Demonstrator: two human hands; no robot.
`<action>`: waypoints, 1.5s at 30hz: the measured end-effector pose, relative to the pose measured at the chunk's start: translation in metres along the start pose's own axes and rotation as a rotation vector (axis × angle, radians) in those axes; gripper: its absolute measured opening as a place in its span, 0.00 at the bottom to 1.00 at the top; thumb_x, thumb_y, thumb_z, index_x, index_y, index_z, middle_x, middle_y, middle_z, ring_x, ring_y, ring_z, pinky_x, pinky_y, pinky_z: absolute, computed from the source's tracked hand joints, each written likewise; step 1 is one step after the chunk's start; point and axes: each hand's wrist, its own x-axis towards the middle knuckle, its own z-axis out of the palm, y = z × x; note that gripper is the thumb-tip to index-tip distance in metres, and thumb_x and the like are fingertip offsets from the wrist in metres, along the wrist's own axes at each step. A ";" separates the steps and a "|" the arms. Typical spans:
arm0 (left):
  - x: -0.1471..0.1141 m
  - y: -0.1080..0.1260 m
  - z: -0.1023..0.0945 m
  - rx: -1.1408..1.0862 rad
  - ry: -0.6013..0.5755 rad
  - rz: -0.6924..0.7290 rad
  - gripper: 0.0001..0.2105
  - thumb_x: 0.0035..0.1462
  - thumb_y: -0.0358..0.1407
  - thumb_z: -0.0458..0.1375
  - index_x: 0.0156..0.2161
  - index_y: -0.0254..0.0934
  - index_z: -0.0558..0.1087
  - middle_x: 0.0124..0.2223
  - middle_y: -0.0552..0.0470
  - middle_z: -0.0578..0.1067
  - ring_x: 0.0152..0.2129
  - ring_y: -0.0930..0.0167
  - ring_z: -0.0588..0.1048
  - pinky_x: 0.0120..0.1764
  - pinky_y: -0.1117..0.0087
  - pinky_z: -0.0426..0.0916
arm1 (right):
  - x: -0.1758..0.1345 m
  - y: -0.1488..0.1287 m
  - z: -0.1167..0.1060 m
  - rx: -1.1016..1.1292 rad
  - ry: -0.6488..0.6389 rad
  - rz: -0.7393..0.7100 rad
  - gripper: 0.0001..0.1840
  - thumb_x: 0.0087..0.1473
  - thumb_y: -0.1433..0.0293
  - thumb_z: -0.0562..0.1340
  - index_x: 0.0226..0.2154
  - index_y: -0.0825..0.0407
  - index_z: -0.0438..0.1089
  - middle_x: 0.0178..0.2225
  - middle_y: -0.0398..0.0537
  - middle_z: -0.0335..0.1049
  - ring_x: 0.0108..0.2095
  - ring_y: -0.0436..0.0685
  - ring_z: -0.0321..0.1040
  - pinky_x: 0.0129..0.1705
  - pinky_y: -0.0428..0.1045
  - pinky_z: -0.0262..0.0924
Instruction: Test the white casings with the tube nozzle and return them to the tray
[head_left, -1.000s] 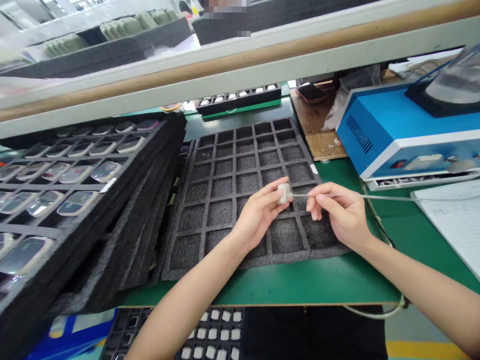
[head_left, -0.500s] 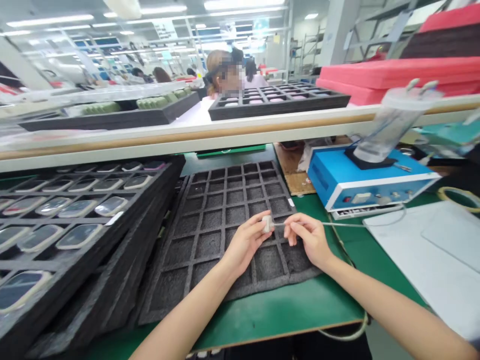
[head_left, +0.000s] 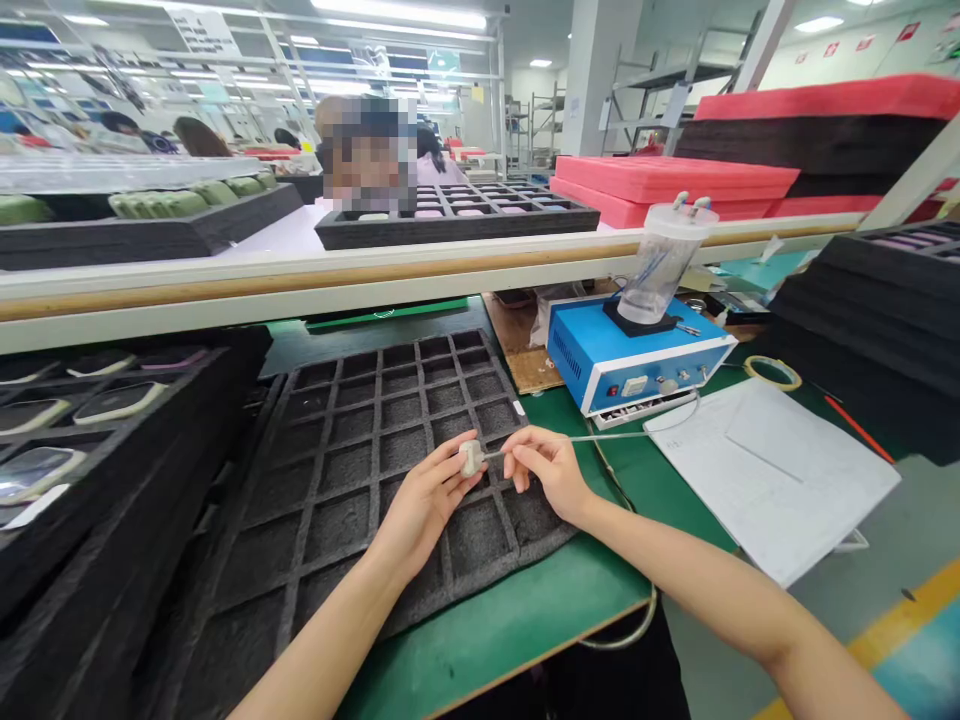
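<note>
My left hand (head_left: pixel 424 508) is closed, pinching a small pale beige block-like part (head_left: pixel 471 458) between thumb and fingertips. My right hand (head_left: pixel 551 472) is closed on a thin grey cable (head_left: pixel 611 437), close to that part. A short end of the cable runs leftward from the right fingers and seems to meet the part. From the other side of the hand, the cable leads toward a blue box (head_left: pixel 637 350) with a white-edged front panel. Beneath both hands lies a black foam tray (head_left: pixel 341 482) with square compartments.
Stacked foam trays (head_left: pixel 135 490) holding rounded-cornered pieces stand at left. A clear cup (head_left: pixel 660 265) tops the blue box. White sheets (head_left: pixel 780 500), a tape roll (head_left: pixel 772 373) and a red stick (head_left: pixel 859 428) lie right. A shelf (head_left: pixel 450 250) crosses behind; a person sits beyond.
The view has turned to the right, so everything appears shifted left and more of the right side shows. Both hands keep nearly the same hold on the part and cable.
</note>
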 end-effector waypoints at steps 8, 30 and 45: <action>0.003 -0.003 -0.003 -0.005 -0.002 0.000 0.18 0.49 0.33 0.62 0.47 0.34 0.72 0.42 0.50 0.77 0.39 0.69 0.75 0.52 0.67 0.63 | -0.001 -0.001 0.000 -0.011 0.006 -0.004 0.07 0.48 0.67 0.62 0.26 0.55 0.70 0.18 0.41 0.69 0.13 0.45 0.59 0.16 0.42 0.52; 0.001 -0.002 -0.003 -0.001 -0.015 0.000 0.18 0.49 0.33 0.62 0.48 0.35 0.72 0.43 0.50 0.77 0.40 0.69 0.75 0.52 0.67 0.63 | -0.001 -0.003 0.001 -0.047 0.012 -0.004 0.07 0.48 0.67 0.61 0.26 0.54 0.70 0.18 0.41 0.69 0.13 0.45 0.59 0.16 0.43 0.52; -0.001 -0.002 -0.001 0.004 -0.021 0.006 0.19 0.49 0.34 0.62 0.48 0.34 0.72 0.44 0.49 0.77 0.40 0.69 0.75 0.53 0.66 0.62 | -0.001 -0.004 0.001 -0.046 0.012 0.001 0.07 0.48 0.66 0.61 0.26 0.54 0.69 0.18 0.41 0.68 0.13 0.45 0.59 0.17 0.43 0.52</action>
